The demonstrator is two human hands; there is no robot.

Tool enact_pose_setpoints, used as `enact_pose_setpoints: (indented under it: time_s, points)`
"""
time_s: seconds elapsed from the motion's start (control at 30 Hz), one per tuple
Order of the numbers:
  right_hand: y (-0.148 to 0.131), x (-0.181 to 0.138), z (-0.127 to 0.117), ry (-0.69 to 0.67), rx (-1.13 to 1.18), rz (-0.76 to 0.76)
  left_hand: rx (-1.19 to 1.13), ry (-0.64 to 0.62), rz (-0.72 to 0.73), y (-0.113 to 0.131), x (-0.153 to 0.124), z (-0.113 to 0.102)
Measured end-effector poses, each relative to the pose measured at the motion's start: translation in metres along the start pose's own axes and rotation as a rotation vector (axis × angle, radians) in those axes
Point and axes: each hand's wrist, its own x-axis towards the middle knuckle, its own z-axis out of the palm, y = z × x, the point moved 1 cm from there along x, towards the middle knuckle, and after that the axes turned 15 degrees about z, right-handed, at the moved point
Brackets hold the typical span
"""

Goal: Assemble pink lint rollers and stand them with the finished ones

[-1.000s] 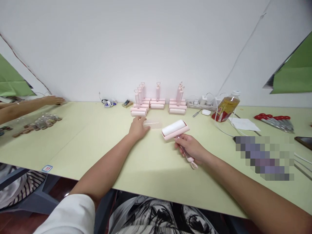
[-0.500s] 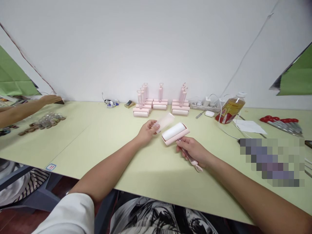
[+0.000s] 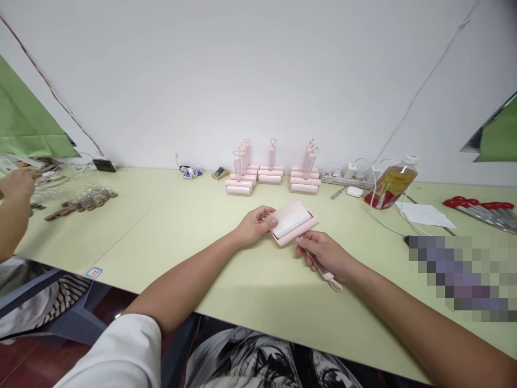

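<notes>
My right hand is closed around the handle of a pink lint roller, whose loop end hangs out below the palm. The roller head points up and to the left, above the table. My left hand pinches a pale translucent cover between thumb and fingers. That cover lies against the white roll and overlaps most of it; whether it is seated on the pink frame I cannot tell.
Several pink lint rollers stand upright by the wall. To the right are a power strip, a bottle, a paper and red-capped items. At far left, another person's hand is near small bagged pieces.
My left hand has brought the cover rightward and down onto the roll; before, it was held apart from it. The other person's arm at left has drawn back.
</notes>
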Motion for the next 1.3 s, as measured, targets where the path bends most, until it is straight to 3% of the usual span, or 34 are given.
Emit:
enact_pose_setpoints:
  time_s: [0.47, 0.67, 0.83, 1.0, 1.3]
  points:
    - [0.005, 0.004, -0.003, 0.006, -0.063, 0.009, 0.067, -0.264, -0.021, 0.016, -0.012, 0.014]
    - [0.0, 0.0, 0.0, -0.041, 0.029, 0.007, 0.228, -0.15, 0.069, 0.011, -0.015, 0.018]
    - [-0.005, -0.002, 0.0, -0.095, 0.15, -0.048, 0.023, -0.011, 0.026, 0.005, -0.008, 0.013]
    - [-0.002, -0.001, -0.005, -0.1, 0.126, -0.044, -0.061, 0.148, 0.013, 0.006, -0.001, 0.007]
    - [-0.004, 0.0, -0.005, -0.088, 0.099, -0.052, -0.179, 0.221, -0.037, 0.003, -0.001, 0.005]
